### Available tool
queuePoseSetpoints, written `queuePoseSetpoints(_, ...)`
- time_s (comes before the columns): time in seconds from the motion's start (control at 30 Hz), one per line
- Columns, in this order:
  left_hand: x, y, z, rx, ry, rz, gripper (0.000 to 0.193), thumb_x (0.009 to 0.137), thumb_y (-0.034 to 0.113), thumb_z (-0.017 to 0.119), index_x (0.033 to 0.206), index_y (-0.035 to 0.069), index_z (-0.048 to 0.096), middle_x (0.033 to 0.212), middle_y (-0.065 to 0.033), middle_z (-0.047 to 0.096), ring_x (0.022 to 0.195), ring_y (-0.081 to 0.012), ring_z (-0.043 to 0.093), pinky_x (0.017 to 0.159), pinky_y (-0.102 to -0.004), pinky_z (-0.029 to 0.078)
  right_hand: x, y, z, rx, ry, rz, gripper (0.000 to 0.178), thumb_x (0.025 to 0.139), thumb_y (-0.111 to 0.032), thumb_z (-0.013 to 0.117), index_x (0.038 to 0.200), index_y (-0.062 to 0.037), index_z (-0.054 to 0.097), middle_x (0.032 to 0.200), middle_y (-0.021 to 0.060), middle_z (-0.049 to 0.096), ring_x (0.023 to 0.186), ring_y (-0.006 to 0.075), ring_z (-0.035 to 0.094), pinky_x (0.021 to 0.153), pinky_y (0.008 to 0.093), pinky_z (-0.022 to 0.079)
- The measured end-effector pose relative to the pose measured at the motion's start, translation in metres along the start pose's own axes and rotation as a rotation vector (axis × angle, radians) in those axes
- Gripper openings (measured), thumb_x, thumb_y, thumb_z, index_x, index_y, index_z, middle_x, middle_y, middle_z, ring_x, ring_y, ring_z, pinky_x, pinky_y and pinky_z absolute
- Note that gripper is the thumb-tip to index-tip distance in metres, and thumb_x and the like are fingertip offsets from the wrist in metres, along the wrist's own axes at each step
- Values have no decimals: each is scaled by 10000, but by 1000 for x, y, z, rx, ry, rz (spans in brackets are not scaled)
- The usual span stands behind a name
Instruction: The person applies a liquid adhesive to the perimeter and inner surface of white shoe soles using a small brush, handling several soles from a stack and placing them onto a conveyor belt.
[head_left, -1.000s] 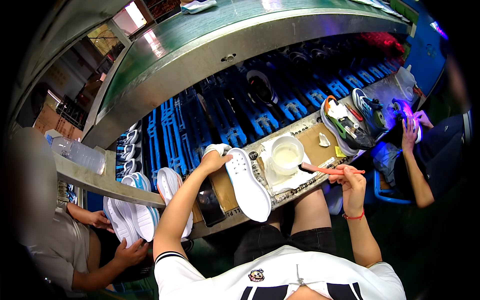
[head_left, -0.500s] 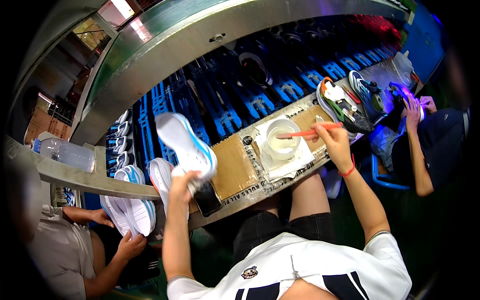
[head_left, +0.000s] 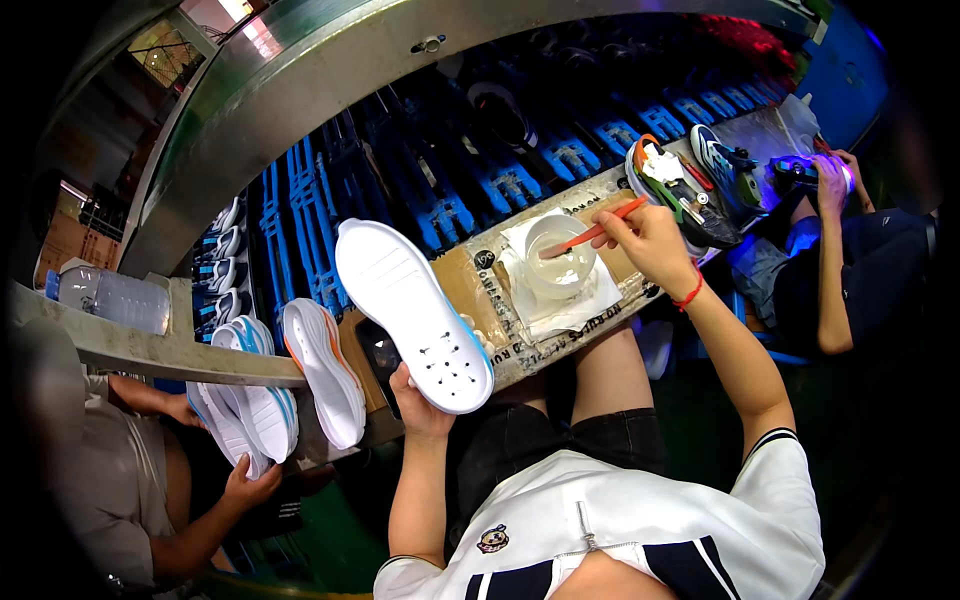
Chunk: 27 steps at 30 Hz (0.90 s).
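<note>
My left hand (head_left: 422, 405) grips a white shoe sole (head_left: 405, 290) with a blue edge by its heel end. Its inner face, with small dark holes near the heel, is turned up toward me. In my right hand (head_left: 650, 240) is an orange-handled brush (head_left: 600, 228), pinched between the fingers. The brush tip dips into a white bowl (head_left: 560, 285) of pale liquid. Under the bowl lies white paper (head_left: 545, 325) on a taped cardboard sheet. Beside the left hand stands another white sole (head_left: 327, 375) with an orange edge, and a dark phone (head_left: 381, 362) lies partly hidden.
Beyond the bench, blue racks (head_left: 440, 225) run along a conveyor under a metal beam (head_left: 330, 95). At right are shoes (head_left: 690, 195) and a co-worker's hands (head_left: 832, 185). At left another person's hand (head_left: 250, 485) holds soles (head_left: 262, 420), near a plastic bottle (head_left: 110, 298).
The sole in my left hand has moved toward me and turned its inner face up. My right hand has shifted left and the brush is tilted lower into the bowl.
</note>
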<state>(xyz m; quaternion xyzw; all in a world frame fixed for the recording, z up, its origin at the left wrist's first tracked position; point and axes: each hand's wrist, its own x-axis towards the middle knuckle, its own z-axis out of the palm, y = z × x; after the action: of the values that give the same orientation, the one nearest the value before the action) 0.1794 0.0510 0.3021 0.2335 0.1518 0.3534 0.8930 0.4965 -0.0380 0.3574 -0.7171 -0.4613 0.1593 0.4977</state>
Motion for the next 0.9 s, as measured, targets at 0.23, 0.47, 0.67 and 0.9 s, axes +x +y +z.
queuePoseSetpoints(0.23, -1, -3, 2, 235, 84, -100, 705, 786, 362, 635, 1338, -11, 403, 1222, -126, 581, 1098, -234, 592, 941, -365, 484, -3, -10, -10, 86, -77, 48, 239, 923, -110, 546, 918, 97, 665, 790, 135, 700, 686, 142, 667, 633, 241, 512)
queuePoseSetpoints(0.47, -2, -9, 15, 383, 85, -189, 736, 797, 369, 613, 1377, 0, 350, 1217, -131, 560, 1088, -208, 586, 924, -345, 486, -11, -29, -6, 500, -101, -21, 252, 950, -124, 520, 956, 96, 641, 845, 164, 691, 753, 181, 674, 688, 254, 510)
queuePoseSetpoints(0.67, -3, -8, 25, 423, 69, -169, 809, 782, 378, 619, 1413, 8, 274, 1255, -139, 521, 1121, -219, 560, 936, -355, 474, -15, -47, 19, 283, -212, -238, 220, 910, -90, 549, 907, 101, 659, 781, 151, 702, 735, 185, 699, 668, 247, 536)
queuePoseSetpoints(0.9, -15, -4, 8, 343, -35, -285, 661, 937, 453, 491, 1397, 7, 329, 1268, -144, 541, 1123, -208, 573, 941, -343, 468, 0, -48, 12, 153, -159, -140, 246, 943, -93, 512, 916, 112, 646, 810, 143, 692, 760, 190, 690, 720, 273, 538)
